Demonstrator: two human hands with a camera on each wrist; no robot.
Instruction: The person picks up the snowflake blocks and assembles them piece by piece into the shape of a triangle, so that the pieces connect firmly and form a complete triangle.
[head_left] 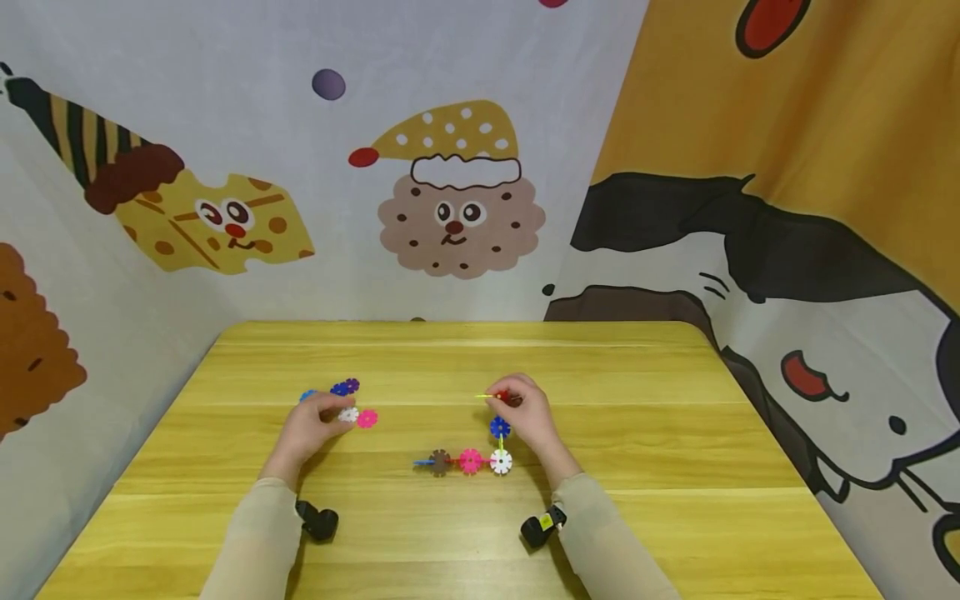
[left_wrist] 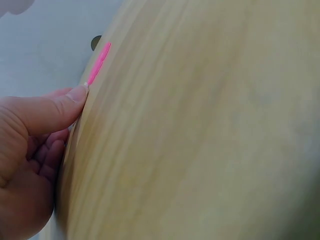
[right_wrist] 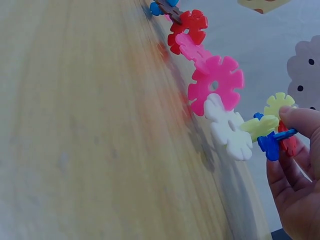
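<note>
On the left of the table, my left hand has its thumb and index finger at a white flower-shaped interlocking disc, pinching it. A pink disc is right beside that one; in the left wrist view the pink disc appears edge-on past the thumb. My right hand pinches the end of a chain of linked discs, at a red disc and a yellow disc. From there the chain runs through a blue disc, a white disc, a pink disc and a brown disc.
Behind my left hand lie a purple disc, a dark blue disc and a light blue disc, partly covered. The wooden table meets a printed cloth at its far edge. A black camera sits on each wrist.
</note>
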